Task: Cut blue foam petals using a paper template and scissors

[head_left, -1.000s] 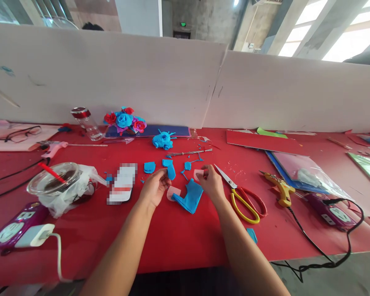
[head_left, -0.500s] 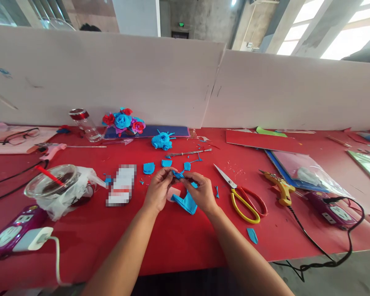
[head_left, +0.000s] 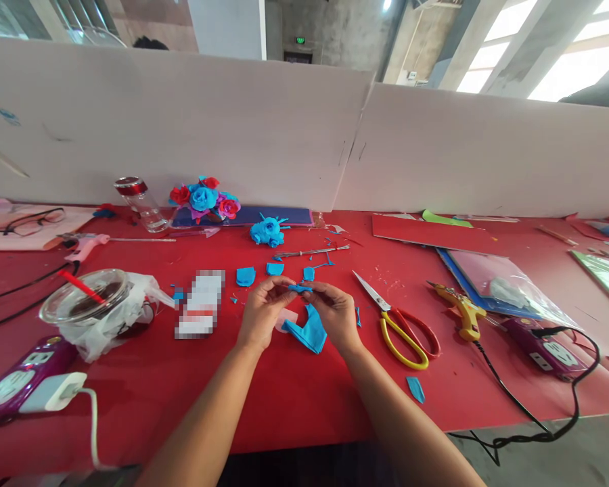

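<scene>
— While both hands are engaged, report the grip condition.

— My left hand [head_left: 260, 313] and my right hand [head_left: 336, 311] face each other, fingertips close together. Each pinches the small blue piece [head_left: 300, 289] between thumb and fingers, one hand per end. I cannot tell how the remaining fingers bear on it.

— Specify the workpiece position.

— I hold it centrally in front of me, above the red table [head_left: 284, 399]. My fingers cover its ends, so I cannot tell its full outline.

— List the items around the hands.

— Between my wrists lies a folded blue sheet [head_left: 309, 331], its left tip over a pale pink piece [head_left: 286, 318]. Beyond my fingers, three blue cuttings are set out in a row: left cutting [head_left: 245, 276], middle cutting [head_left: 275, 269] and right cutting [head_left: 309, 273]. A narrow blue scrap [head_left: 358, 316] lies just beside my right hand.

— Identify the tools and finished parts.

— Right of that scrap, the scissors [head_left: 384, 307] lie flat, tip directed away from me. Farther right is a yellow glue gun [head_left: 464, 312]. Beyond the cuttings lies a bundle of thin wires [head_left: 312, 251]; past it rests a blue flower cluster [head_left: 268, 231].
</scene>
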{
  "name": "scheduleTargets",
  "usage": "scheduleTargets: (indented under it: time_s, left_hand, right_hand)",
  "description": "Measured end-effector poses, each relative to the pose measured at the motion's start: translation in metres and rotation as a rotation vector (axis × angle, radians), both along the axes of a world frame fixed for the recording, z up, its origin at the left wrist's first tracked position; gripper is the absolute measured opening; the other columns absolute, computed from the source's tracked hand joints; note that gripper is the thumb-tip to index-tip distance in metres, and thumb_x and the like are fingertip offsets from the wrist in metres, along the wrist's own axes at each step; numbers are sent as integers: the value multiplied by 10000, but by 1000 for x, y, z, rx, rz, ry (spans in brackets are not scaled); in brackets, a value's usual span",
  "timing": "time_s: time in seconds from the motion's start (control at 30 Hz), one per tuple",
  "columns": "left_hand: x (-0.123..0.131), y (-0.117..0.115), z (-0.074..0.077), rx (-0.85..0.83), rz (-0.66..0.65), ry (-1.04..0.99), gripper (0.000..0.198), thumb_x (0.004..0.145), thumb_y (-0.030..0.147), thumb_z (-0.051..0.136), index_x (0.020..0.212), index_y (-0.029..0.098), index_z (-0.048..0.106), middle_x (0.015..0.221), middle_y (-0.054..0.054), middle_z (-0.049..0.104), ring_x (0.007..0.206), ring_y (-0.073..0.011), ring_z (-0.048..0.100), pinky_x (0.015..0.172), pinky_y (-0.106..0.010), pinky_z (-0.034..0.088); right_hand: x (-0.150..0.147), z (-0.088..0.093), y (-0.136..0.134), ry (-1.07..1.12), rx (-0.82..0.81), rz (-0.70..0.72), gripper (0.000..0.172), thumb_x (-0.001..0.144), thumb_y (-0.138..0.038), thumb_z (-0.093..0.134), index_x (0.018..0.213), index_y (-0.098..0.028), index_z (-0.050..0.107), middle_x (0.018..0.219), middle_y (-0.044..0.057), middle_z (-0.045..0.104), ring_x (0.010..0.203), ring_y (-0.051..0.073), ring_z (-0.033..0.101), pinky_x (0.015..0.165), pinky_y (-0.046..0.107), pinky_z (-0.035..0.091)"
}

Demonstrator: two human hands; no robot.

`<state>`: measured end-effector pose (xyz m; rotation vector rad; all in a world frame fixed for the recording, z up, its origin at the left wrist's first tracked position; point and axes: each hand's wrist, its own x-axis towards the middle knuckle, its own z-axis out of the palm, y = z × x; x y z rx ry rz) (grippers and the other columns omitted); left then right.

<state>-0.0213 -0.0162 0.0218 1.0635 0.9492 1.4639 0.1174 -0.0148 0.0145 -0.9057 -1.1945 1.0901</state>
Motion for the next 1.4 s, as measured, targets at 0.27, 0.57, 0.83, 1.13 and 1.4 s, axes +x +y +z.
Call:
scheduleTargets:
  time_s: [0.27,0.57,0.83,1.13,1.4]
  left_hand:
    - [-3,3,-3,-50,26,-73,102,675,232,745,771,204,723,771,4,703,781,-140,599,806,-277,438]
    - [-4,4,-1,-205,-177,-341,194,566,229,826,716,169,718,734,-6,690,730,-124,601,771,-259,454]
    - [3,4,-7,-203,-184,-374,190,661,189,768,803,207,643,736,41,626,693,-94,583,723,-244,460]
    - [9,-2,0,-174,-175,-133,243,642,272,784,850,180,700,846,-18,696,814,-149,615,789,-270,455]
    - [1,8,-8,-322,-35,-299,243,653,376,771,752,171,685,703,-4,680,598,-103,588,603,-233,448]
  right_hand:
    - [6,10,-7,-87,117,142,154,845,-312,615,897,-236,738,885,49,715,821,199,655,771,331,520]
    - [5,7,-3,-111,122,117,125,829,-306,607,816,-215,691,769,27,662,699,157,596,679,286,495]
    - [1,7,0,7,-53,102,129,802,-335,584,776,-210,601,637,-19,599,549,126,561,583,261,492]
    - [-5,-8,-1,-291,47,-3,54,779,-241,577,741,-202,577,660,-8,586,593,135,561,569,250,462]
    - [0,6,0,40,-128,20,122,780,-261,545,685,-215,485,560,-52,538,500,118,535,535,249,437]
